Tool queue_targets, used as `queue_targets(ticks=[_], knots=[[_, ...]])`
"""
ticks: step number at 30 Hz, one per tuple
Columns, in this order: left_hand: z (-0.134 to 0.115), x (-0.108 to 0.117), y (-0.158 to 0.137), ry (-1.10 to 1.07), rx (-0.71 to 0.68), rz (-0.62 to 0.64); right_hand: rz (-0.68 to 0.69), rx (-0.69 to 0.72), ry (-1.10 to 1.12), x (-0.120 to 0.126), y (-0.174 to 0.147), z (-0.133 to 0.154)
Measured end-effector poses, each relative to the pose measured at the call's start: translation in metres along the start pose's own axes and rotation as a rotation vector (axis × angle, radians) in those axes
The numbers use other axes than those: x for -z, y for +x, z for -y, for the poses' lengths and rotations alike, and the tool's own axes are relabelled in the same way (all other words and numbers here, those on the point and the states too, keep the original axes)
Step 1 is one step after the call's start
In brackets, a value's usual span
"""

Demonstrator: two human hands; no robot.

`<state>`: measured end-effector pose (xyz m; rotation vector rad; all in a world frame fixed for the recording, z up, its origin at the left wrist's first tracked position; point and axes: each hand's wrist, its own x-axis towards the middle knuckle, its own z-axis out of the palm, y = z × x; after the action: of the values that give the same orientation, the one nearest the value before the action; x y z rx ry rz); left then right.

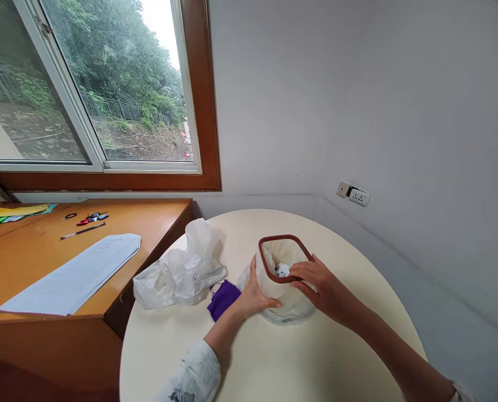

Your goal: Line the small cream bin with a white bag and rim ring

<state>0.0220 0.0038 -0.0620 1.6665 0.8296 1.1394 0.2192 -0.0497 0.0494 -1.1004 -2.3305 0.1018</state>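
Note:
A small trash bin with a brown square rim [283, 238] stands on the round table, lined with a thin whitish bag [291, 310] that also hangs down outside. Crumpled paper [282, 270] lies inside it. My left hand [252, 296] is wrapped round the bin's left side, thumb across the front. With bent fingers, my right hand [318, 283] grips the rim at its right front corner; some fingertips reach over the inner edge. Left of the bin lie a purple cloth pouch [223, 300] and a crumpled clear-white plastic bag [182, 273].
The round cream table [282, 368] meets the wall near a power socket [359, 196]. On the left, a wooden desk [157, 215] carries a stack of papers [77, 273], a pen [82, 231], keys [93, 218] and coloured folders [17, 212] below a window.

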Motion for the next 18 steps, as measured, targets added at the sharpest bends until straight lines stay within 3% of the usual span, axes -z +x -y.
queue_targets(ticks=[3, 13, 18], knots=[[0.004, -0.002, 0.002, -0.066, -0.062, 0.063, -0.041, 0.001, 0.098, -0.007, 0.0, -0.003], [-0.011, -0.009, 0.004, -0.026, -0.099, -0.011, -0.129, -0.104, 0.258, -0.018, -0.001, -0.002], [-0.008, -0.008, 0.004, -0.039, -0.093, -0.016, -0.126, -0.139, 0.225, -0.02, 0.001, -0.001]])
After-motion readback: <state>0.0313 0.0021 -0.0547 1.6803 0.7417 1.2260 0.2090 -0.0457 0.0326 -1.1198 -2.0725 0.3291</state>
